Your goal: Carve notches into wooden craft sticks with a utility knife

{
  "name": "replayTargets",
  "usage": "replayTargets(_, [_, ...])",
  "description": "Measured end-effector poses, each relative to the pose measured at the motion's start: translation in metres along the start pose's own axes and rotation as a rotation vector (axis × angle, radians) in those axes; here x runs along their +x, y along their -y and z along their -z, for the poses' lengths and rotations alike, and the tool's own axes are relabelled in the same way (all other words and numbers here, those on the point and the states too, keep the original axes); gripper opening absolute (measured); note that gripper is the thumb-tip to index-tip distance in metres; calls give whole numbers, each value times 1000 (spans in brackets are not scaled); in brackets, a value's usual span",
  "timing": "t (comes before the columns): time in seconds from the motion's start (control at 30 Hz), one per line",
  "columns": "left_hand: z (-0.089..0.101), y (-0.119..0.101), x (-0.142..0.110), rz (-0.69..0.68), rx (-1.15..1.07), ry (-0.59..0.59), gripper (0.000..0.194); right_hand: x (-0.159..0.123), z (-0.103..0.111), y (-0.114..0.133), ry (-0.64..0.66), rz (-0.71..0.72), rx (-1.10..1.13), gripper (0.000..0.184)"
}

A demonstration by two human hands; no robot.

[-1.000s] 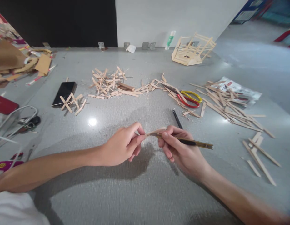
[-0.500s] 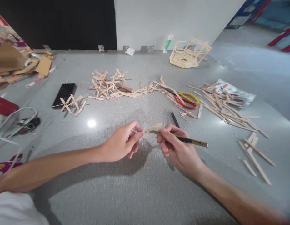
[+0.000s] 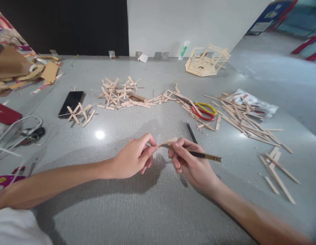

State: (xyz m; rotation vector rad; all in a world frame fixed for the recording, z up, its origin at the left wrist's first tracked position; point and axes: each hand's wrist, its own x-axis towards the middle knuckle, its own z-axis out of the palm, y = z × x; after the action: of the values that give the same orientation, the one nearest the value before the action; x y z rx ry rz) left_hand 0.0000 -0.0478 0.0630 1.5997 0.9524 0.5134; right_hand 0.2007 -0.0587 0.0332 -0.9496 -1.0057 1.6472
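Between thumb and fingers, my left hand point(image 3: 135, 156) pinches a short wooden craft stick point(image 3: 169, 141), which points to the right. My right hand point(image 3: 192, 161) is closed around a slim utility knife point(image 3: 202, 155) with a black and brass-coloured handle. Its blade lies against or just beside the stick near my left fingertips; the exact contact is too small to tell. Both hands are above the grey table point(image 3: 117, 211). A black pen-like rod point(image 3: 191, 132) lies just beyond my right hand.
Scissors point(image 3: 204, 111) with red and yellow handles lie among craft sticks point(image 3: 117, 92). More sticks point(image 3: 245, 119) overlap a plastic packet point(image 3: 262, 103) at right. A hexagonal stick frame point(image 3: 206, 63) and a glue stick point(image 3: 184, 50) stand at the back. A phone point(image 3: 72, 103) is at left.
Half a second ago the knife blade sat lower along the stick; it is now closer under it. Both hands keep their grips, with small shifts, and the view has tilted slightly.
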Motion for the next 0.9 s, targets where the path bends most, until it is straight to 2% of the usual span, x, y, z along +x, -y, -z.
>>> replayTargets(0.5, [0, 6, 5, 11, 4, 9, 15, 5, -5, -4, -16, -106, 98, 23])
replayTargets(0.63, [2, 4, 4, 19, -23, 11, 17, 2, 1, 1, -56, -20, 16, 28])
replayTargets(0.8, [6, 2, 6, 17, -30, -13, 25, 0, 10, 1, -250, 249, -196, 38])
replayTargets(0.83, [7, 2, 7, 17, -32, -10, 26, -1, 10, 0, -247, 289, -258, 35])
replayTargets(0.9, [8, 1, 8, 36, -69, 20, 26, -3, 9, -3, -154, 331, -351, 27])
